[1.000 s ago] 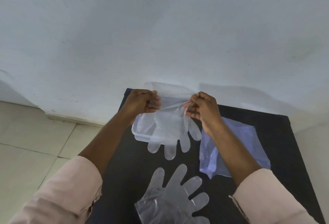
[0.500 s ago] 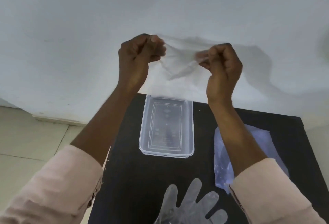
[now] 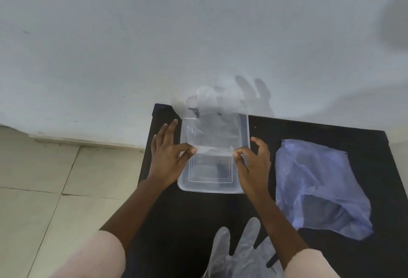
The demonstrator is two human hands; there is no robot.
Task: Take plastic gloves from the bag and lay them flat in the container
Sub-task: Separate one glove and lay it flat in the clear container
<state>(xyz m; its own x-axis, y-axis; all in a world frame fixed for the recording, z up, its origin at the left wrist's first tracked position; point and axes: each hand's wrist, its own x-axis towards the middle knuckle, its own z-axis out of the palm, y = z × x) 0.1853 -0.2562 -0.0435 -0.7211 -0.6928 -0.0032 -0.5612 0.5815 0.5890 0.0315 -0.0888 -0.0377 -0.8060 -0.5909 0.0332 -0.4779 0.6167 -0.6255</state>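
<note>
Thin, see-through plastic glove, filmy & a bit blurred, is stretched over the clear rectangular container w/ rounded corners; its fingers reach past the far rim toward the white wall. Left hand pinches the cuff edge btwn thumb & forefinger, other fingers spread; right hand pinches the opposite cuff corner the same way. Container sits on a matte black table. Just right of the right hand lies the crinkled bluish translucent bag, flat-ish. Near edge: another clear glove, partly covered by the right forearm. Beige floor tiles at left.
</note>
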